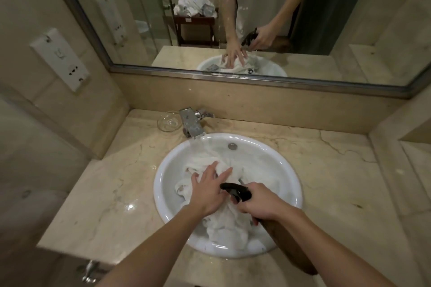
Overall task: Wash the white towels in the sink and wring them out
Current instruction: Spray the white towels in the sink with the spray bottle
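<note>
My left hand (207, 190) lies flat, fingers spread, pressing on the white towels (224, 223) heaped in the sink (161, 184). My right hand (255, 202) is clamped around the neck of a dark spray bottle (235, 191), its nozzle aimed left toward my left fingers and the cloth just beneath. The towel heap runs long from the far side under the faucet (192, 123), where water streams in, toward me at the near rim. The left hand is the nearer one to the bulk of it; the right sits above its near-right part. I judge the spray will land just ahead of my left fingertips. The basin walls hem the cloth in; the table (338, 182) on my right lies open.
</note>
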Demonstrator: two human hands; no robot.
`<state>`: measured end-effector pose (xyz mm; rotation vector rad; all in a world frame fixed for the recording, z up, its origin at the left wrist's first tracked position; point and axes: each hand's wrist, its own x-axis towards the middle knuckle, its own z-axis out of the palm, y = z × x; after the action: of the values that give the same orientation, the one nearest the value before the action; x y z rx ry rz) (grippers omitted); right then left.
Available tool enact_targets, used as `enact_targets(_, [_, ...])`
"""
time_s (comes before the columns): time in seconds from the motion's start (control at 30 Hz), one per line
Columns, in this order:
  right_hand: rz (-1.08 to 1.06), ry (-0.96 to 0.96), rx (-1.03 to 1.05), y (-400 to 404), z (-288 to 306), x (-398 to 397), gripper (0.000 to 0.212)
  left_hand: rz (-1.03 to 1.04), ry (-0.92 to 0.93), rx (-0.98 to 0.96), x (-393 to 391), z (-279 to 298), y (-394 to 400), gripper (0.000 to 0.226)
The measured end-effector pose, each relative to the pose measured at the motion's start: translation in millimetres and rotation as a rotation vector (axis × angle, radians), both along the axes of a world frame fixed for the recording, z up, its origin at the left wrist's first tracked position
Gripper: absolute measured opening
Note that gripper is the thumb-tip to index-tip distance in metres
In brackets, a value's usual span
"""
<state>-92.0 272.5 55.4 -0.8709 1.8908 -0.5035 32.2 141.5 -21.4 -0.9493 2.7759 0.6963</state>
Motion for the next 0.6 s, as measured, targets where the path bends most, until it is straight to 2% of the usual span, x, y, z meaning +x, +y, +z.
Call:
enact_targets(0.1, [0.020, 0.080, 0.036, -1.2, -1.0, 3.4, 0.012, -0.002, 0.013, -0.006, 3.1, 1.8, -3.5, 0.053])
enact_targets(0.17, [0.001, 0.159, 0.065, -1.0, -2.0, 2.0, 0.008, 0.031, 0.034, 0.021, 9.7, 0.4, -7.3, 0.060])
enact_targets(0.27, [-0.043, 0.184, 0.113, 1.6, -1.5, -4.4, 0.013, 0.295, 0.136, 0.119, 28.4, -8.2, -16.7, 0.096])
enact_targets(0.33, [-0.077, 0.118, 0.139, 3.9, -3.5, -7.7, 0.016, 0.571, 0.197, 0.390, 43.0, -22.0, -27.0, 0.116])
enact_targets(0.43, [-0.107, 0.082, 0.140, 6.0, -5.9, -8.4, 0.020, 0.953, 0.339, 1.038, 50.7, -43.8, -34.5, 0.111])
enact_targets(0.47, [-0.127, 0.075, 0.135, 6.6, -5.1, -8.3, 0.020, 1.029, 0.356, 1.148, 48.1, -48.4, -36.4, 0.107])
enact_targets(0.6, [-0.256, 0.067, 0.126, 8.7, -0.2, -15.1, 0.024, 1.065, 0.294, 1.158, 31.7, -55.4, -44.3, 0.111])
